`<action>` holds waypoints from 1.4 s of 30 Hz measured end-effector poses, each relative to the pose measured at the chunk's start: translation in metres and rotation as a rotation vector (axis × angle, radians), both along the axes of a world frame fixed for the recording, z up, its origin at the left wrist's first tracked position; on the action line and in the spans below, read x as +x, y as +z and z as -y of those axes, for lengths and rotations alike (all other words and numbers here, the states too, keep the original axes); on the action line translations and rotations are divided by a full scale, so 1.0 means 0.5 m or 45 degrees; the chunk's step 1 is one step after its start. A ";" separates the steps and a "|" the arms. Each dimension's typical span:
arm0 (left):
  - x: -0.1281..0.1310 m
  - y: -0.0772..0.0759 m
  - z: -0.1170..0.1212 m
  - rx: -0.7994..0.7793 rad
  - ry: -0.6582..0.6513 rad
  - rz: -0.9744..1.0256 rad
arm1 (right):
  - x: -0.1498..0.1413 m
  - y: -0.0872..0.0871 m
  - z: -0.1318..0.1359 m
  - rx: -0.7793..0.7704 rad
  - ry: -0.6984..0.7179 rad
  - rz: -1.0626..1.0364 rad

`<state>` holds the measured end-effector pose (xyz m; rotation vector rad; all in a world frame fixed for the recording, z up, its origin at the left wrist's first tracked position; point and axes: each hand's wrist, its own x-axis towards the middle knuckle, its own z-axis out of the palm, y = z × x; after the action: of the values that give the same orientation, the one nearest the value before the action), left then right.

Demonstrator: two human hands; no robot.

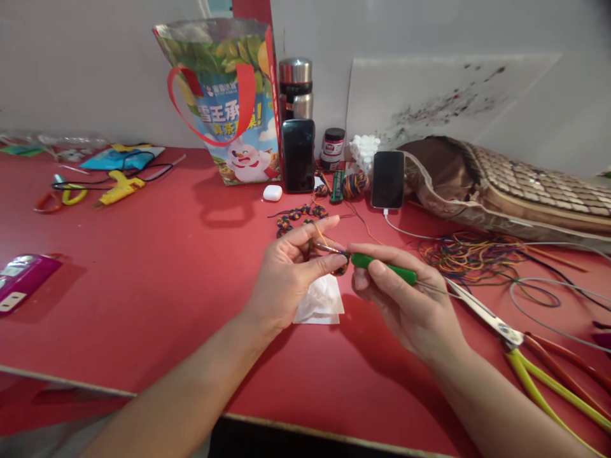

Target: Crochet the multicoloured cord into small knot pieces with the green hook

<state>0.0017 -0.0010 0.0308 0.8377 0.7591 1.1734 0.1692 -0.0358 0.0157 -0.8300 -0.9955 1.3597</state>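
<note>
My left hand point(286, 273) pinches a small dark multicolour crochet piece point(340, 268) between thumb and fingers. An orange strand of yarn point(320, 233) runs over its raised index finger. From the right, my right hand point(415, 302) grips a crochet hook point(386, 268) by its green handle, and the hook's metal tip meets the piece at the left fingertips. Part of the piece is hidden behind the left thumb. Just beyond the hands lie several finished-looking knotted yarn pieces point(286, 221). A folded white tissue point(321, 302) is on the table below the hands.
Large scissors point(510, 337) with red and yellow handles lie at right, near loose multicolour yarn point(465, 257). Two phones point(298, 156), a yarn ball point(356, 185), a thermos point(296, 83) and a printed bag point(229, 108) stand behind. A yellow glue gun point(119, 187) lies at left.
</note>
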 end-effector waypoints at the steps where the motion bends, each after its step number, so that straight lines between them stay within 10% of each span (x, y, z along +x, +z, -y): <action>1: -0.001 0.001 0.000 -0.005 -0.002 -0.001 | 0.005 -0.003 0.002 0.057 -0.002 0.081; 10: 0.001 0.009 0.005 -0.132 -0.076 0.066 | 0.016 -0.020 0.011 0.342 -0.134 0.323; 42: -0.002 0.006 0.009 0.098 0.065 -0.078 | -0.004 0.011 0.003 0.093 0.042 -0.109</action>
<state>0.0004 -0.0052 0.0339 0.9264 0.7933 1.2335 0.1674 -0.0372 0.0210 -0.6976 -0.9898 1.3674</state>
